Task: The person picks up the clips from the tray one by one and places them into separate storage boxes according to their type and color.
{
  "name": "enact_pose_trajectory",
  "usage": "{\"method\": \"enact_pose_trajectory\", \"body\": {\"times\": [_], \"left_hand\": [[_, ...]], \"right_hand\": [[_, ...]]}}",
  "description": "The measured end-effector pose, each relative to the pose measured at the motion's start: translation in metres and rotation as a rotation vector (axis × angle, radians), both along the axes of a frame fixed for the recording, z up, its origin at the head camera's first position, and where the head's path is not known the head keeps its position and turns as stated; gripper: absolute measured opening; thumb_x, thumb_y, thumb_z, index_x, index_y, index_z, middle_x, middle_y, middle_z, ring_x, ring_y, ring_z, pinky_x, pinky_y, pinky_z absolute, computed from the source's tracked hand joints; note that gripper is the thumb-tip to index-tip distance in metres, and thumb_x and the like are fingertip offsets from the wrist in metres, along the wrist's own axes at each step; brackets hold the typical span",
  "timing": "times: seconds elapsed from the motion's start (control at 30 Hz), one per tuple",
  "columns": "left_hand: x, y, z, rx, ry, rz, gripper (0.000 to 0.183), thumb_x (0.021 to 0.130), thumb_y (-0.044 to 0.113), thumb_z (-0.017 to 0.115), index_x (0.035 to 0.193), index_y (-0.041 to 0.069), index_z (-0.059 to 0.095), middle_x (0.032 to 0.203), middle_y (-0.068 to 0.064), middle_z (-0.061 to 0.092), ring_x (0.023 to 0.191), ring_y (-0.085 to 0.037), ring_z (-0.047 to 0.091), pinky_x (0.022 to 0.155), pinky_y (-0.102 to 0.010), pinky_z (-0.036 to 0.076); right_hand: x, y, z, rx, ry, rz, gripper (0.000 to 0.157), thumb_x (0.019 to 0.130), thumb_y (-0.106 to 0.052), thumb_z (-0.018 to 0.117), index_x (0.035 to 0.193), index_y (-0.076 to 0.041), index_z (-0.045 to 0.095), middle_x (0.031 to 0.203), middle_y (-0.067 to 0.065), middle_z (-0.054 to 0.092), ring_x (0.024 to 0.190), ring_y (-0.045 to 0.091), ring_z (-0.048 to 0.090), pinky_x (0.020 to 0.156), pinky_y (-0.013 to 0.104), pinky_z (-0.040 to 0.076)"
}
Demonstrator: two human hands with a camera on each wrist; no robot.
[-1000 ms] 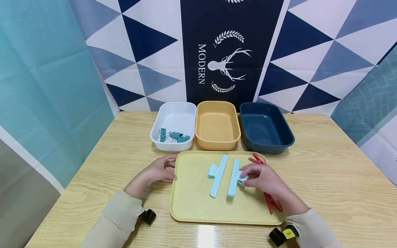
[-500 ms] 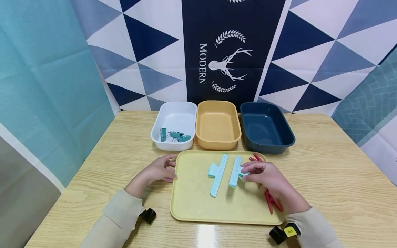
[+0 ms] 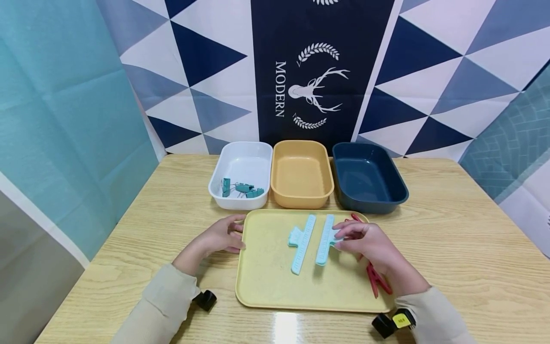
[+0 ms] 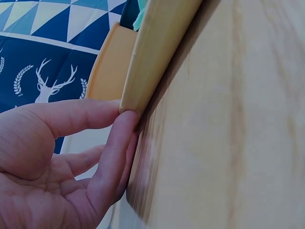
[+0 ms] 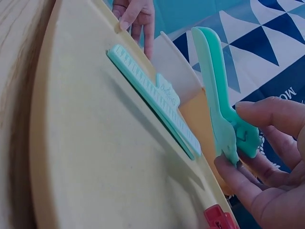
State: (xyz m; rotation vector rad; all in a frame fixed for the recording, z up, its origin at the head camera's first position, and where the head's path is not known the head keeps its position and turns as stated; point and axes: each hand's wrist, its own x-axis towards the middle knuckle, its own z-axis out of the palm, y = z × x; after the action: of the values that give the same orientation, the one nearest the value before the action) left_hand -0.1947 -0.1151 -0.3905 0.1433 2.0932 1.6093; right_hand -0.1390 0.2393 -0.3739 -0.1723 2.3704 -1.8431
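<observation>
My right hand [image 3: 367,242] pinches a mint-green bag clip [image 3: 325,242] by its handle between thumb and fingers. In the right wrist view this bag clip [image 5: 215,90] is held above the tray. A second mint bag clip [image 3: 303,244], with ruler-like marks, lies on the yellow tray [image 3: 268,282] to the left of the held one. My left hand [image 3: 222,235] grips the tray's left edge; in the left wrist view its thumb and fingers [image 4: 90,114] meet at the rim. Red clips [image 3: 376,281] lie at the tray's right side, partly hidden by my right hand.
Behind the tray, three bins stand side by side: white [image 3: 240,203], orange [image 3: 301,200] and dark blue [image 3: 374,205]. Several teal binder clips [image 3: 244,188] lie in the white bin. Patterned cloth [image 3: 210,62] hangs behind the wooden table [image 3: 464,248].
My right hand has lifted its bag clip off the tray and moved it slightly away from me, its angle shifting on the way. My left hand has stayed on the tray's edge.
</observation>
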Motion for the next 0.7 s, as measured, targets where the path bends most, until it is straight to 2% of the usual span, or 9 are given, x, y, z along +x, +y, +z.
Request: {"method": "enact_pose_trajectory", "body": {"times": [0.13, 0.2, 0.37, 0.7], "left_hand": [[0.0, 0.0, 0.0, 0.005, -0.006, 0.004, 0.08, 0.075, -0.016, 0.065, 0.143, 0.003, 0.03, 0.113, -0.019, 0.047, 0.088, -0.024, 0.059, 0.072, -0.038, 0.057], [0.001, -0.001, 0.0, 0.005, -0.005, -0.001, 0.079, 0.075, -0.016, 0.065, 0.143, 0.003, 0.03, 0.114, -0.019, 0.046, 0.089, -0.024, 0.059, 0.072, -0.038, 0.057], [0.001, -0.002, 0.002, 0.006, 0.008, -0.024, 0.08, 0.075, -0.015, 0.065, 0.144, 0.001, 0.027, 0.116, -0.02, 0.045, 0.09, -0.024, 0.059, 0.072, -0.039, 0.057], [0.0, -0.001, 0.0, 0.004, -0.003, -0.002, 0.079, 0.075, -0.016, 0.065, 0.143, 0.003, 0.03, 0.114, -0.019, 0.046, 0.089, -0.024, 0.059, 0.072, -0.038, 0.057]], "right_hand": [[0.0, -0.001, 0.002, -0.005, 0.006, 0.006, 0.026, 0.073, -0.004, 0.076, 0.091, 0.011, 0.065, 0.115, 0.016, 0.058, 0.101, 0.01, 0.056, 0.075, 0.023, 0.052], [-0.001, -0.002, 0.004, 0.0, 0.0, 0.0, 0.025, 0.073, -0.005, 0.077, 0.091, 0.009, 0.066, 0.115, 0.014, 0.059, 0.097, 0.012, 0.058, 0.07, 0.022, 0.052], [-0.001, -0.003, 0.006, 0.011, -0.013, -0.025, 0.026, 0.073, -0.009, 0.078, 0.091, 0.006, 0.066, 0.115, 0.01, 0.059, 0.099, 0.014, 0.057, 0.064, 0.023, 0.049], [-0.006, -0.007, 0.012, -0.025, 0.059, 0.025, 0.025, 0.075, -0.001, 0.074, 0.092, 0.013, 0.063, 0.116, 0.017, 0.057, 0.096, 0.013, 0.06, 0.079, 0.023, 0.053]]}}
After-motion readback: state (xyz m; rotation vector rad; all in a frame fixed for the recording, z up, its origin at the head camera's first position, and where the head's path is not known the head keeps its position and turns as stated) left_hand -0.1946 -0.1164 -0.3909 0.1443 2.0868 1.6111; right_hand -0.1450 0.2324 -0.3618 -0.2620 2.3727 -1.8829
